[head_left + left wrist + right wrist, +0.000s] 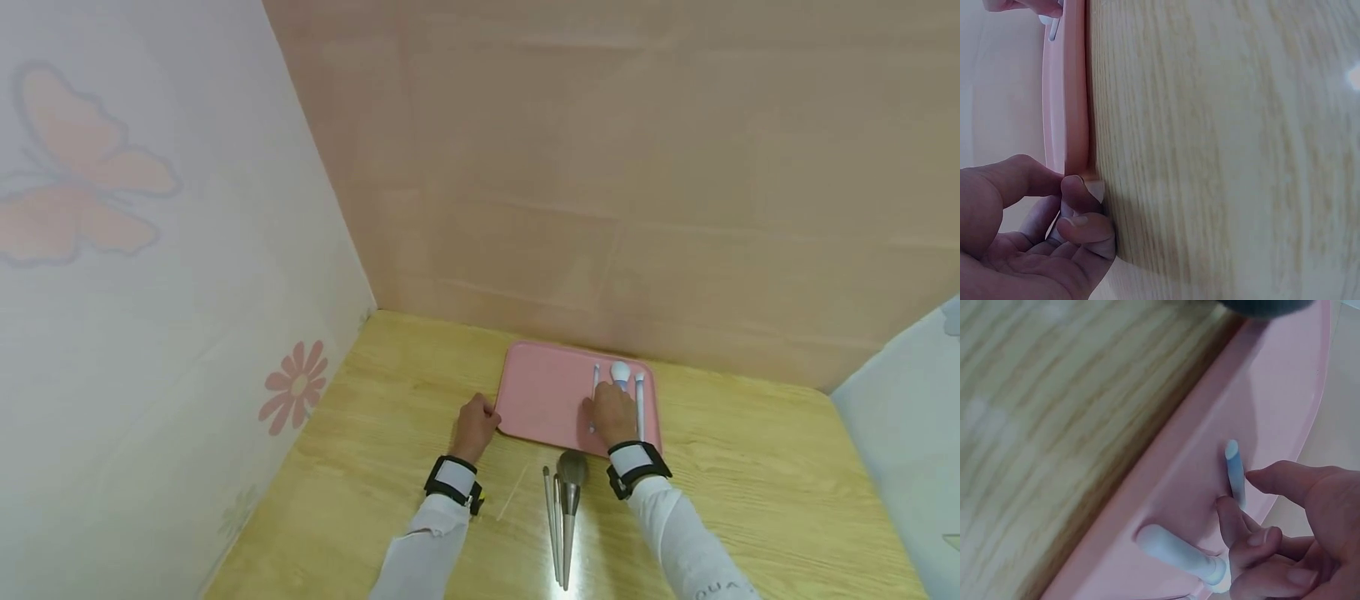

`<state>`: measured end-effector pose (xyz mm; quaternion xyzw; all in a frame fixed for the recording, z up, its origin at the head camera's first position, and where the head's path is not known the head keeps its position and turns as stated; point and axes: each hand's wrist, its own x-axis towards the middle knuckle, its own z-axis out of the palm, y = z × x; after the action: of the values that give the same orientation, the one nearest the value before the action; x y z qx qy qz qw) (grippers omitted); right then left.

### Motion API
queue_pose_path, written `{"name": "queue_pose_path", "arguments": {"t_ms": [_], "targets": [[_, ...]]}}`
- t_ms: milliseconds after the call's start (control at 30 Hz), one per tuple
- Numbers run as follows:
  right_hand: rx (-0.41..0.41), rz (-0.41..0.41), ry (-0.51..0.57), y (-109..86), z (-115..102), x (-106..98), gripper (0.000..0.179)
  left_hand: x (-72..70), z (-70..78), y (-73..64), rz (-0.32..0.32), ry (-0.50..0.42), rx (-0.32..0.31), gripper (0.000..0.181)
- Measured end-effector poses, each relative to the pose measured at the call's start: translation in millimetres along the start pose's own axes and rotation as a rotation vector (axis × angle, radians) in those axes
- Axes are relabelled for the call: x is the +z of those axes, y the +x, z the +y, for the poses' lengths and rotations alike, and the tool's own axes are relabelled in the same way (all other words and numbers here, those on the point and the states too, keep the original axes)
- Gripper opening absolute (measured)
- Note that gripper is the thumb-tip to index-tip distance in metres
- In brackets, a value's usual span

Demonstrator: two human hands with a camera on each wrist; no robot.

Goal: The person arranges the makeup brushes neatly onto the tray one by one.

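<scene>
My left hand holds the near left corner of a pink tray, thumb and fingertips at its rim. Over the tray's right part, my right hand has its thumb and index finger on either side of a thin white-and-blue makeup brush, which lies on the tray. Beside it, partly under the hand, is a thicker makeup brush with a fluffy white head. A third white makeup brush lies along the tray's right side.
In front of the tray, on the wood-grain table, lie a large makeup brush with a dark fluffy head and two thin brushes beside it. A brown-covered wall rises behind the tray; a white wall stands at left.
</scene>
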<state>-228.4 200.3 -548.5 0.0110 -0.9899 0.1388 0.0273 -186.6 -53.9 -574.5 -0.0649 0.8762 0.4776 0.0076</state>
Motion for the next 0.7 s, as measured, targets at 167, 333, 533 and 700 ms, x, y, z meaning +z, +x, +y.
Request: {"name": "queue_pose_path", "arguments": {"t_ms": [167,333,533,700], "targets": [[-0.017,0.036,0.002,-5.7,-0.3,0.2,0.03,1.1,-1.9,-0.7,0.004,0.006,-0.025,0.009],[0.005,0.068,0.01,-12.1,-0.3,-3.8,0.036,2.1,-0.6,0.2,0.005,0.006,-0.02,0.009],[0.032,0.067,0.078,-25.8,-5.4,-14.0,0.038,1.2,1.3,0.7,-0.003,0.015,-0.027,0.009],[0.035,0.087,0.12,-36.5,-13.8,-24.9,0.033,-2.3,2.1,3.4,0.006,0.009,-0.034,0.008]]}}
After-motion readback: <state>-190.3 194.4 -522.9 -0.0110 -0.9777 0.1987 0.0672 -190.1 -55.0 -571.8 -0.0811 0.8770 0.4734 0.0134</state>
